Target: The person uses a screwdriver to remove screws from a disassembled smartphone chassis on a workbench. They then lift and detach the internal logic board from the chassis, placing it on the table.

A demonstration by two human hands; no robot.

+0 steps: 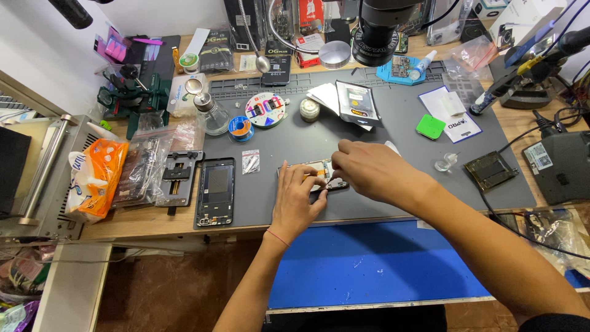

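I am working both hands on the opened phone body with its bare metal frame and exposed parts [314, 173], which is lying on the dark grey rubber work mat [369, 147] near the mat's front edge, about midway along it. Its long axis is running left to right, parallel to that front edge. My left hand [297, 200] is coming at it from the near side, fingers curled and pinching down on the frame's front rim, thumb tucked against the lower right corner. My right hand [369, 172] is lying over the phone's right end from the far side, fingertips closing on something small there (I cannot tell what, as the knuckles are hiding it). Both are touching the phone; the empty black phone frame [216, 191] is sitting well apart toward the mat's front-left corner.
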